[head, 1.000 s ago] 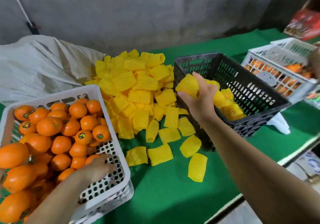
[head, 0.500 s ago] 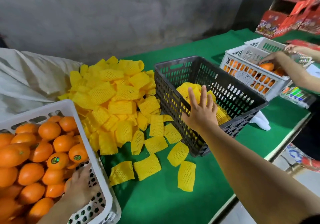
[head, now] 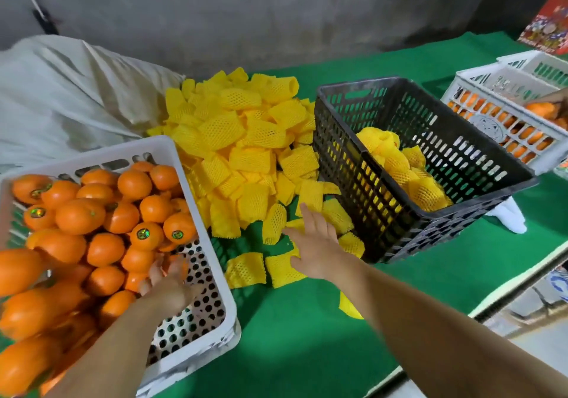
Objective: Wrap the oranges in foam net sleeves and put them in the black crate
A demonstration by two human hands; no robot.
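The right hand (head: 318,251) is spread flat, fingers straight and apart, palm down over the loose yellow foam net sleeves (head: 246,148) at the near edge of the pile; it holds nothing, and whether the fingertips actually touch a sleeve cannot be told. One flattened sleeve (head: 282,268) lies just under the thumb side of that hand, with another (head: 246,270) beside it on the green table cover (head: 292,336).

The left hand (head: 166,277) reaches into the white crate (head: 196,348) on the near left, its fingers curled down among the oranges (head: 92,228); it is blurred, and whether it has closed around a fruit cannot be told. The crate is heaped with bare oranges, several bearing small round stickers.

The black crate (head: 368,182) stands just right of the sleeve pile, tilted with its far side raised, and a cluster of sleeved oranges (head: 402,167) rests against its low near-right wall. A white cloth (head: 507,216) pokes out from under its right corner.

Behind the pile lies a pale sack (head: 67,99). At the far right a second white crate (head: 504,117) holds more oranges, and another person's hand (head: 550,102) shows at its edge.
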